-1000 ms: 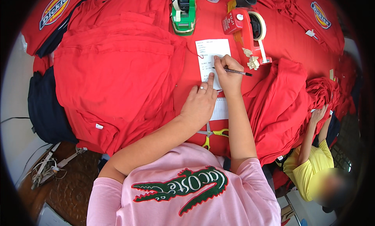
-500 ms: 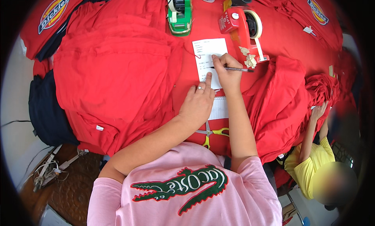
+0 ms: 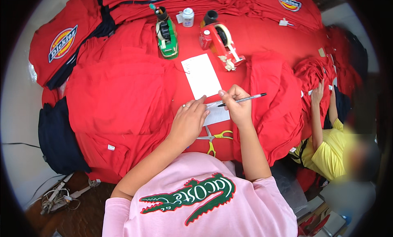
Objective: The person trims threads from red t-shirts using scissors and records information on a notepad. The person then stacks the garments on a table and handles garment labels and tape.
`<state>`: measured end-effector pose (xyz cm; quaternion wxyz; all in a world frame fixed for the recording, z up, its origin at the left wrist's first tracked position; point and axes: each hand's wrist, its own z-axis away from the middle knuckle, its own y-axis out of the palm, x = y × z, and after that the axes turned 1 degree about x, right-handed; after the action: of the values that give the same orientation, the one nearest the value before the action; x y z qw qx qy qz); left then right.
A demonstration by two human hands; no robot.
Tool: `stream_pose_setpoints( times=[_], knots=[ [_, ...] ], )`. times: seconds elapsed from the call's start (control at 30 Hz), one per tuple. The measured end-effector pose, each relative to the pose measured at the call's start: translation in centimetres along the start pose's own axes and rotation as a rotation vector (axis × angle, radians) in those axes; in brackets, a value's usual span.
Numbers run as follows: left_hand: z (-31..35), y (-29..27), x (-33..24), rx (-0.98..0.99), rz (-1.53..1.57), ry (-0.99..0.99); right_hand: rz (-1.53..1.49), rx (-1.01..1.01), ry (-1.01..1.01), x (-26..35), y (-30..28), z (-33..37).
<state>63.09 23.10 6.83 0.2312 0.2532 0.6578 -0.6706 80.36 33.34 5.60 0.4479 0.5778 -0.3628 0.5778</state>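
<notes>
My right hand [image 3: 238,106] grips a slim pen [image 3: 253,96] between thumb and fingers, its tip low over a spiral notepad [image 3: 219,116] with lined pages. My left hand [image 3: 188,121], with a ring on one finger, lies with fingers stretched out at the notepad's left edge. Just beyond the notepad is a white sheet [image 3: 203,79] with small writing near its top. Scissors with yellow handles [image 3: 210,138] lie spread on the red cloth, nearer to me than the notepad.
Beyond the sheet stand a green tape dispenser [image 3: 170,46], a red tape dispenser [image 3: 229,44] and a white bottle [image 3: 188,17]. Heaped red garments [image 3: 118,93] cover the left, more red cloth [image 3: 270,102] the right. A person in a yellow top [image 3: 327,155] handles garments at far right.
My right hand and the pen have moved from the white sheet down to the notepad. My left hand has drawn back off the sheet to the notepad's edge. The whole view has shifted.
</notes>
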Motion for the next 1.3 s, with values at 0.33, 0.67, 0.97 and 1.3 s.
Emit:
stream_pose_setpoints(
  times=[0.33, 0.67, 0.97, 1.3],
  knots=[
    [1.7, -0.8, -5.2, 0.007, -0.012, 0.195, -0.105, 0.008, -0.056, 2.0, -1.7, 4.9],
    [2.6, 0.7, -9.0, 0.286, 0.288, 0.204, -0.185, 0.205, -0.056, 3.1, -2.8, 9.8],
    [5.5, 1.0, -3.3, 0.538, 0.569, -0.042, -0.526, -0.664, 0.01, 4.5, -21.7, 6.9],
    [16.5, 0.3, 7.2, 0.121, 0.924, -0.502, -0.508, -0.624, -0.255, 1.2, -32.1, 5.6]
  ],
)
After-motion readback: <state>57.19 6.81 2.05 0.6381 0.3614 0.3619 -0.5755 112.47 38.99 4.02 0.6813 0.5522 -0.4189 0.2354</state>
